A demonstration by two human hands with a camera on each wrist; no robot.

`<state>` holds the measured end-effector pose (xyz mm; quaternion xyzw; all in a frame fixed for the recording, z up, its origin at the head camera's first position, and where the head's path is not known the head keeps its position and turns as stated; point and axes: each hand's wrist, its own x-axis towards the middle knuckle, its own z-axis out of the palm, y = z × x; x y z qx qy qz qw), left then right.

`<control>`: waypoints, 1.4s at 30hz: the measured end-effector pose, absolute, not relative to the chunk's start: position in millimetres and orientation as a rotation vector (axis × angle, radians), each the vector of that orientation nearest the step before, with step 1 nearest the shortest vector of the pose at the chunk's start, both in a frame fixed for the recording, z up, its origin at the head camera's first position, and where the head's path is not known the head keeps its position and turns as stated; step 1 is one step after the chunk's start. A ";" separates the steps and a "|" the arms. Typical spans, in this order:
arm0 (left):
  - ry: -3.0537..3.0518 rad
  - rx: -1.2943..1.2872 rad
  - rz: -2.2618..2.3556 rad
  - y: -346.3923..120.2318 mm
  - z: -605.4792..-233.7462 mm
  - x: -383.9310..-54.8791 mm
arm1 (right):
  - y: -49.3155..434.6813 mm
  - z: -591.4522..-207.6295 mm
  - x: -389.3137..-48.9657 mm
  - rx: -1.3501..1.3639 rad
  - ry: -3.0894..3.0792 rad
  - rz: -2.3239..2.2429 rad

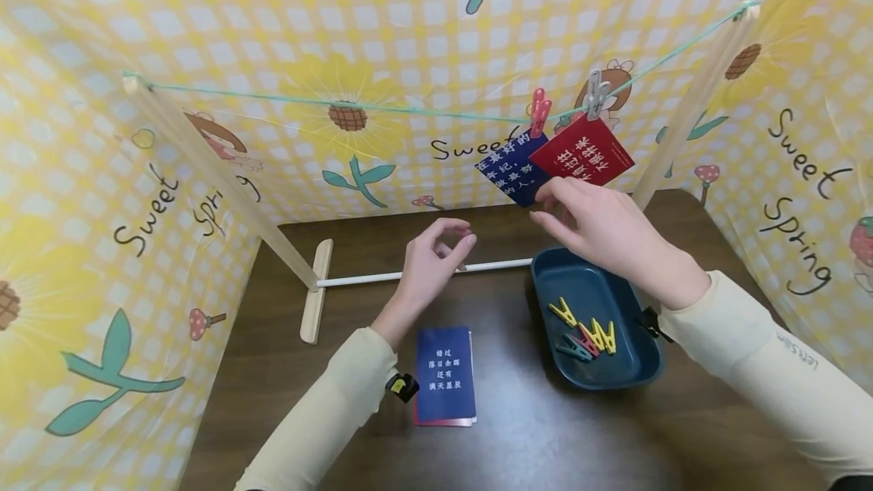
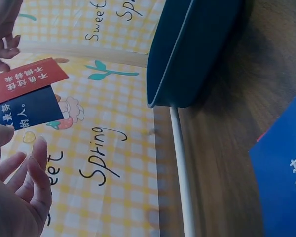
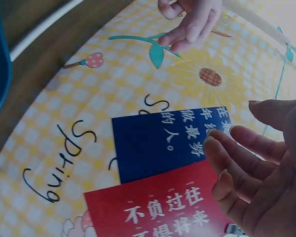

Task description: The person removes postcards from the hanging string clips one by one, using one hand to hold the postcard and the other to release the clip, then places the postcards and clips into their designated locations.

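Observation:
Two cards hang from a green string (image 1: 293,99). A pink clothespin (image 1: 539,114) clips the blue card (image 1: 506,171), and a grey clothespin (image 1: 596,95) clips the red card (image 1: 592,151), which partly overlaps the blue one. Just in front of their lower edges is my right hand (image 1: 603,229), fingers loosely bent. In the right wrist view, a gap shows between its thumb and fingers, with nothing held. My left hand (image 1: 431,264) hovers left of the cards and lower, its thumb and fingers curved around empty air. Both cards hang tilted.
A small stack of cards (image 1: 445,370), blue on top, lies on the dark table (image 1: 505,430). To its right, a blue basin (image 1: 641,373) contains several yellow, red and green clothespins (image 1: 600,336). Wooden posts (image 1: 225,184) and a white bar (image 1: 364,278) form the string's frame, with patterned cloth behind.

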<state>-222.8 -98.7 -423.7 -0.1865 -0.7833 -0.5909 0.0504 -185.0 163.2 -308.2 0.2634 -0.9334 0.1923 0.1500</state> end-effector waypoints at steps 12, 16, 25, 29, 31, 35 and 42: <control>-2.281 -0.550 -1.859 -82.0 -404.1 -239.2 | 159.4 -274.9 -192.1 0.820 -2.535 0.471; -2.230 -0.531 -1.927 -77.3 -397.0 -248.1 | 158.9 -252.6 -198.2 0.851 -2.528 0.436; -2.186 -0.531 -2.015 -68.0 -391.2 -258.4 | 163.3 -210.0 -210.5 0.961 -2.467 0.416; -2.188 -0.529 -1.993 -64.4 -388.5 -260.1 | 165.4 -196.0 -217.4 0.934 -2.504 0.432; -2.187 -0.517 -1.991 -62.8 -387.3 -260.6 | 166.4 -192.0 -222.8 0.941 -2.501 0.415; -2.179 -0.501 -1.998 -59.3 -385.9 -260.8 | 168.2 -187.0 -234.1 0.951 -2.499 0.354; -2.134 -0.517 -2.016 -51.0 -385.0 -260.9 | 173.7 -181.8 -249.5 0.892 -2.636 0.248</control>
